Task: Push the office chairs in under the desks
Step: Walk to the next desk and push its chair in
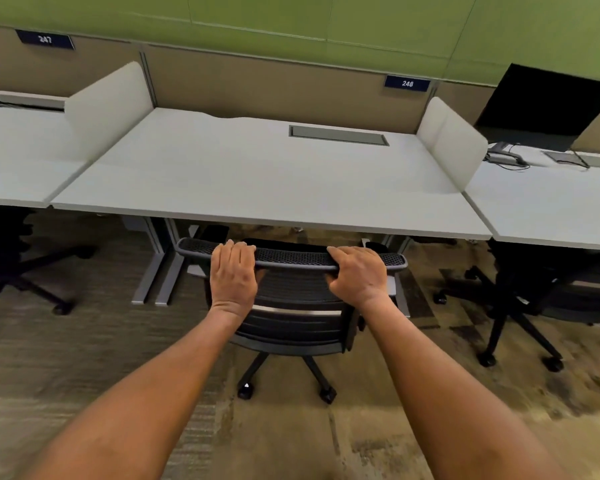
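Observation:
A black mesh-backed office chair (pixel 293 299) stands in front of the middle white desk (pixel 257 174), its seat partly under the desk's front edge. My left hand (pixel 234 275) grips the top rail of the backrest on the left. My right hand (pixel 357 275) grips the same rail on the right. The chair's wheeled base (pixel 284 379) rests on the carpet just below my forearms.
Another black chair (pixel 534 296) sits at the right desk (pixel 548 202), and a third chair (pixel 11 258) at the left desk (pixel 18 174). White divider panels (pixel 454 147) separate the desks. A dark monitor (pixel 544 102) stands at the back right. Grey desk legs (pixel 160 271) stand left of my chair.

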A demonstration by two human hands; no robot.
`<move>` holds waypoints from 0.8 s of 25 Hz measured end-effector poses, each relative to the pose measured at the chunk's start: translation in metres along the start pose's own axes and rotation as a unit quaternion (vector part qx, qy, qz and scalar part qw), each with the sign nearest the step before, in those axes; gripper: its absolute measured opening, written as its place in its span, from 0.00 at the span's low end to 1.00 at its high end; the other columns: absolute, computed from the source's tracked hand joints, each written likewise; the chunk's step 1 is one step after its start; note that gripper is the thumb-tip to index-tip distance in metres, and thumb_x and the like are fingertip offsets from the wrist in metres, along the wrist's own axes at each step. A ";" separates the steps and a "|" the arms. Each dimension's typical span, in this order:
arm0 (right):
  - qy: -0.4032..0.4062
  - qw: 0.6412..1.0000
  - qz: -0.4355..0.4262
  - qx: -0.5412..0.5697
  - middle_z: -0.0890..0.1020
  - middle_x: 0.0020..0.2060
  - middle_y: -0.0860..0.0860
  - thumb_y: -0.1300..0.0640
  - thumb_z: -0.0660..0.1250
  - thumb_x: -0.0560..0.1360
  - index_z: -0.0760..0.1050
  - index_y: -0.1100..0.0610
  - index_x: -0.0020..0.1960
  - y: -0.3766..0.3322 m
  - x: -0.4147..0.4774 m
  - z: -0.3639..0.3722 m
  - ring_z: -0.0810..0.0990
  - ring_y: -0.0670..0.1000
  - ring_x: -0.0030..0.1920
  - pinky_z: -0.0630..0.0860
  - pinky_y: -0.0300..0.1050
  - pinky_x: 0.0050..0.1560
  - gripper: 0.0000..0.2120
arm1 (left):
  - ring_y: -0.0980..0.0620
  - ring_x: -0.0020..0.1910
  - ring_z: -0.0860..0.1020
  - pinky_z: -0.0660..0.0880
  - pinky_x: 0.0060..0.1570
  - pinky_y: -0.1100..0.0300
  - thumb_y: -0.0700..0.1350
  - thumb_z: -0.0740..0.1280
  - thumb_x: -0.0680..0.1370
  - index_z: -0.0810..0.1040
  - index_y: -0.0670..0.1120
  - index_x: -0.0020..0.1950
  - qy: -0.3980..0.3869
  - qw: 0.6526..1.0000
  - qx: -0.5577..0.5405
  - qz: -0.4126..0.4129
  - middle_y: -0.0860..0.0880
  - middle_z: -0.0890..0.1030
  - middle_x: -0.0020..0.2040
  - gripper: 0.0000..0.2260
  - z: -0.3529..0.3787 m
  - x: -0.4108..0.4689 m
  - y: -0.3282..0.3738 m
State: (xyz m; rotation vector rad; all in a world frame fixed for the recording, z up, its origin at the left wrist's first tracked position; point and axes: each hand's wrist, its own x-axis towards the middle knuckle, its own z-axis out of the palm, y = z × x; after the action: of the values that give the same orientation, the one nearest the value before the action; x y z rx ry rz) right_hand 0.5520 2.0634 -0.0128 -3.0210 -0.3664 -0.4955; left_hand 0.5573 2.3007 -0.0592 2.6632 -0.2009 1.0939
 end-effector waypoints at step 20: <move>-0.005 1.000 -0.017 0.016 0.82 0.49 0.49 0.47 0.65 0.75 0.76 0.53 0.56 -0.022 0.095 0.030 0.80 0.53 0.52 0.71 0.48 0.56 0.13 | 0.42 0.39 0.71 0.64 0.48 0.50 0.28 0.67 0.62 0.70 0.43 0.43 -0.010 0.998 0.049 -0.023 0.42 0.73 0.39 0.15 0.045 0.068 -0.058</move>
State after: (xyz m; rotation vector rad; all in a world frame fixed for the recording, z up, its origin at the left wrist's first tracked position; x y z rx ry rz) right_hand 0.6437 2.1086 -0.0098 -2.9915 -0.4221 -0.4725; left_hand 0.6488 2.3414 -0.0524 2.7518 -0.0907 1.0909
